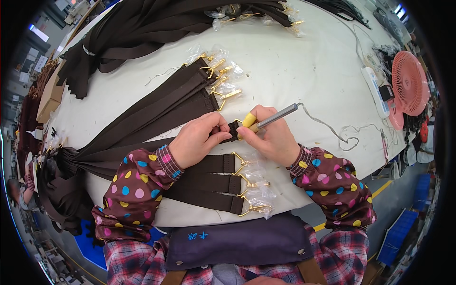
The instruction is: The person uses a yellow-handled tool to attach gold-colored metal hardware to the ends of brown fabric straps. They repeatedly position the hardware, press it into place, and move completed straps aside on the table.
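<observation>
The dark brown strap [233, 132] between the two hands lies across the middle of the table, its long axis running from lower left to upper right. Its free end, with a gold clasp [238, 121], points right and slightly up; the other way it runs under the left hand toward the gathered straps [61, 185] at the table's left edge.

The left hand [201, 137] has its thumb and fingertips pinched close together on the strap just short of the end, the other fingers curled. The right hand [272, 136] grips a pen-shaped tool [280, 116] between thumb and forefinger, with a yellow cover [248, 119] on one finger. The tool slants, its grey back end up and to the right, its front end down toward the strap; its tip is hidden by the fingers, so whether it touches the strap cannot be told. A thin cord [323, 124] trails from it.

More straps fan out above and below, their gold clasps in clear plastic wrap [259, 190]. The table [308, 76] is pale; a darker pile [137, 33] lies along its far side. At right are a white power strip [373, 90] and a pink fan [410, 80]. Beyond, blue crates [398, 237] stand on a grey floor with a yellow line [382, 188].
</observation>
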Tool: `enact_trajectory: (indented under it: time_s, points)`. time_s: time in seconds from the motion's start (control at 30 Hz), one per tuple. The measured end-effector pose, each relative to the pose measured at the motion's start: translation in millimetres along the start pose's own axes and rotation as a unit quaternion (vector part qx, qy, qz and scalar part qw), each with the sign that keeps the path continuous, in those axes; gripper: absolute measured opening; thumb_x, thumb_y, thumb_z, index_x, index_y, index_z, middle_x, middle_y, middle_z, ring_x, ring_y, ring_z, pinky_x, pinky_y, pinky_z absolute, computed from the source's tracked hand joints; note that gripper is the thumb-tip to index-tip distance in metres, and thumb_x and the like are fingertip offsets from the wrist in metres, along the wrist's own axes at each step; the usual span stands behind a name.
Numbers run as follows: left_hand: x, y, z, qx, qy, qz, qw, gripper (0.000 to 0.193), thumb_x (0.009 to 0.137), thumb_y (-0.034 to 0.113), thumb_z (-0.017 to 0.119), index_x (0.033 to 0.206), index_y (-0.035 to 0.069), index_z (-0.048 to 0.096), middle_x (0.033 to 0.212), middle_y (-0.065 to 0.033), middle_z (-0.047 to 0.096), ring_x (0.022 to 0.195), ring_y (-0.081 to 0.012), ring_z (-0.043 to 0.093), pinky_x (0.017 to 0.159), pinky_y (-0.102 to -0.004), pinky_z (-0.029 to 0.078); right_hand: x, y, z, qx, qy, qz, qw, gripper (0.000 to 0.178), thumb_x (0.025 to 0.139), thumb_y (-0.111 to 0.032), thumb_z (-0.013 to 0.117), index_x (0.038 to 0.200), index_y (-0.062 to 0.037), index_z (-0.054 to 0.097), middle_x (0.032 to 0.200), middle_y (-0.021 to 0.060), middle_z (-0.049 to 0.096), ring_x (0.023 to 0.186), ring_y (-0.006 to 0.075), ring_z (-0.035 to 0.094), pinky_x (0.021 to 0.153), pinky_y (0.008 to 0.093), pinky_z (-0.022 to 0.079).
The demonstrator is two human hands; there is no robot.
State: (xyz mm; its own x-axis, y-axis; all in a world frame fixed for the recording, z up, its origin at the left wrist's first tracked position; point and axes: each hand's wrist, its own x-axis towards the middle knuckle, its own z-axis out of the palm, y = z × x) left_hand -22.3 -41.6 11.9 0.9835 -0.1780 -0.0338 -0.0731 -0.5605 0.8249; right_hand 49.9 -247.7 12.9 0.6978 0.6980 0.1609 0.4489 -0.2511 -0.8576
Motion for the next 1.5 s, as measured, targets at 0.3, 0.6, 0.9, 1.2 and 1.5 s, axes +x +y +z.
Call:
enact_trajectory:
  time_s: [0.3, 0.6, 0.9, 1.2, 1.5]
  points:
    - [1, 2, -3, -0.012, -0.021, 0.008, 1.0, 0.014, 0.087, 0.009, 0.068, 0.094, 0.003, 0.058, 0.091, -0.0064, 0.062, 0.077, -0.0176, 0.059, 0.069, -0.029, 0.049, -1, 1, 1, 0.004, 0.003, -0.009, 1.0, 0.02, 0.087, -0.016, 0.068, 0.089, -0.002, 0.053, 0.078, 0.0081, 0.059, 0.074, 0.0187, 0.053, 0.067, 0.0318, 0.043]
    - [1, 19, -41, 0.039, -0.175, 0.014, 0.984, 0.025, 0.082, 0.018, 0.075, 0.098, 0.007, 0.059, 0.102, -0.0073, 0.053, 0.087, -0.0215, 0.059, 0.079, -0.0339, 0.051, 0, 4, 0, 0.179, 0.028, 0.018, 0.983, 0.021, 0.093, -0.016, 0.064, 0.092, -0.0021, 0.049, 0.081, 0.0061, 0.065, 0.074, 0.0101, 0.064, 0.06, 0.0261, 0.05]
    - [9, 8, -22, 0.123, -0.123, 0.071, 0.982, 0.018, 0.082, 0.011, 0.072, 0.093, 0.006, 0.059, 0.096, -0.0066, 0.053, 0.084, -0.0205, 0.059, 0.071, -0.0303, 0.049, 3, 3, 3, 0.087, -0.011, 0.02, 0.996, 0.02, 0.09, -0.012, 0.067, 0.088, -0.0007, 0.051, 0.079, 0.0061, 0.061, 0.075, 0.0101, 0.062, 0.063, 0.0251, 0.049]
    - [11, -3, -20, 0.067, -0.088, 0.078, 0.991, 0.014, 0.084, 0.005, 0.069, 0.091, 0.005, 0.058, 0.09, -0.0067, 0.049, 0.073, -0.0172, 0.054, 0.068, -0.0296, 0.046, 3, 6, 6, 0.042, -0.006, -0.015, 0.999, 0.02, 0.088, -0.011, 0.068, 0.086, 0.0007, 0.052, 0.077, 0.0085, 0.061, 0.07, 0.0135, 0.062, 0.059, 0.0274, 0.049]
    - [12, -3, -20, 0.074, -0.086, 0.068, 0.991, 0.015, 0.085, 0.013, 0.069, 0.092, 0.007, 0.056, 0.092, -0.0074, 0.052, 0.077, -0.0216, 0.057, 0.069, -0.0321, 0.047, 3, 9, 6, 0.023, -0.001, -0.02, 1.0, 0.021, 0.087, -0.011, 0.069, 0.085, 0.001, 0.052, 0.076, 0.0096, 0.061, 0.068, 0.0156, 0.061, 0.057, 0.0292, 0.048]
